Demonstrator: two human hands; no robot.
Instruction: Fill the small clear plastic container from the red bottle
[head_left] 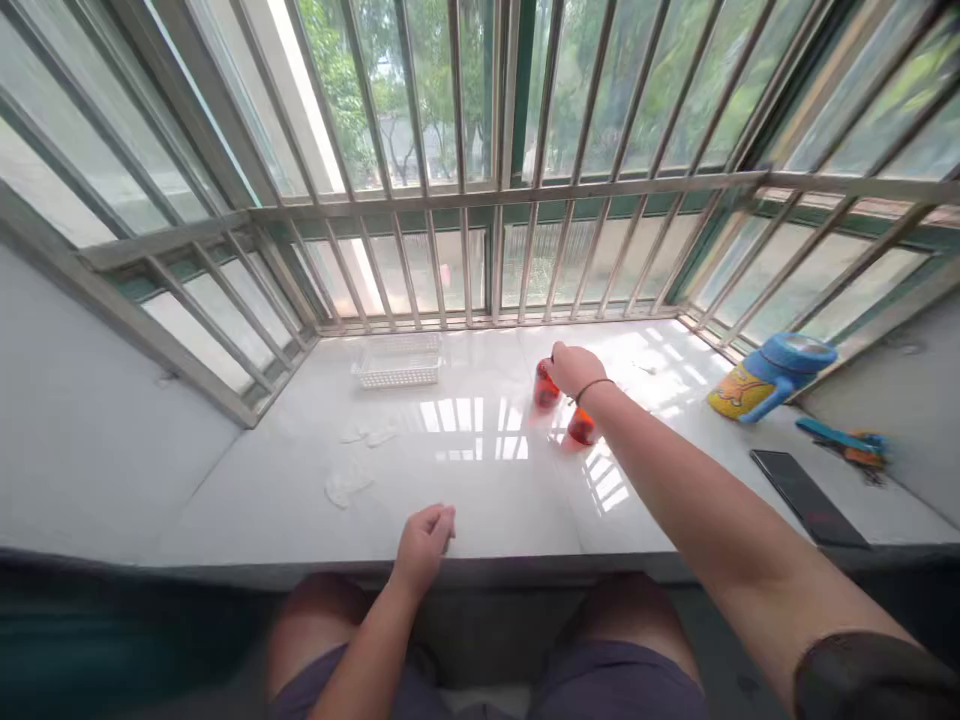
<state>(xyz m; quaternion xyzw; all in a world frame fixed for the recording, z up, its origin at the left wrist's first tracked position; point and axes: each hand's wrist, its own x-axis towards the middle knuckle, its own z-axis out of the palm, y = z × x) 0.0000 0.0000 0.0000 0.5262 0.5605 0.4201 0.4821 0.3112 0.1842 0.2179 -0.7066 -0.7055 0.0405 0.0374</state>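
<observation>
Two red, see-through containers stand on the white counter (480, 500). My right hand (576, 370) reaches over to the farther red container (546, 390), its fingers closed at the top of it and hiding part of the rim. The nearer red container (581, 428) stands just below my right wrist, partly behind it. At the counter's front edge rests my left hand (426, 540), loosely closed, with nothing visible in it.
A white plastic basket (397, 362) sits at the back left. Crumpled whitish scraps (349, 485) lie left of centre. On the right are a blue and yellow bottle (769, 378), keys on a blue strap (844, 440) and a black phone (808, 498). Barred windows surround the counter.
</observation>
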